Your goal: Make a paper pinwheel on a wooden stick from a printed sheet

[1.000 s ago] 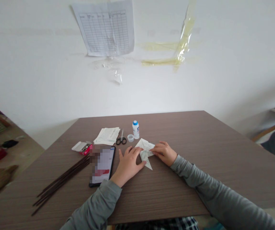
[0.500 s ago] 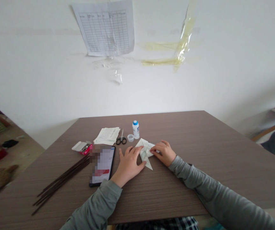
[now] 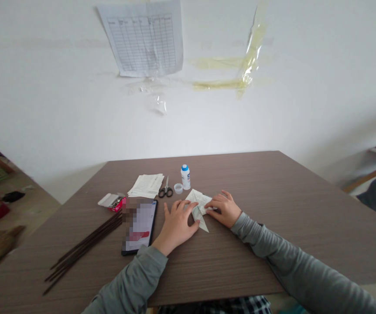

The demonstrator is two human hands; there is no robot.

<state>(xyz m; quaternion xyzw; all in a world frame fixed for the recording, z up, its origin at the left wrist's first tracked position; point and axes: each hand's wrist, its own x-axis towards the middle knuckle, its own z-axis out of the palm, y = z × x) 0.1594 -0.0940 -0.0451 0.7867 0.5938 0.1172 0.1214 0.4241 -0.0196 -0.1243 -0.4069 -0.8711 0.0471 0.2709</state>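
A folded piece of printed paper (image 3: 200, 199), pale with a pointed flap toward me, lies flat on the table between my hands. My left hand (image 3: 177, 224) rests on its left side, fingers spread and thumb apart on the lower flap. With fingertips drawn together, my right hand (image 3: 223, 209) grips the paper's right edge. Parts of the folds are hidden under my fingers. Just beyond the paper stand a white bottle with a blue cap (image 3: 186, 177) and a small clear cup (image 3: 178, 188). Black-handled scissors (image 3: 165, 191) lie left of the cup.
A stack of paper sheets (image 3: 146, 185) lies at the back left. Nearer are a small red and white open box (image 3: 112, 202), thin dark sticks (image 3: 83, 244) and a phone (image 3: 141, 226) beside my left wrist. The brown table (image 3: 256, 174) meets a white wall (image 3: 240, 126).
My left fingers have shifted slightly over the paper, and the small fold beneath them looks different. My right fingertips have moved a little at the right edge. Other things stay put.
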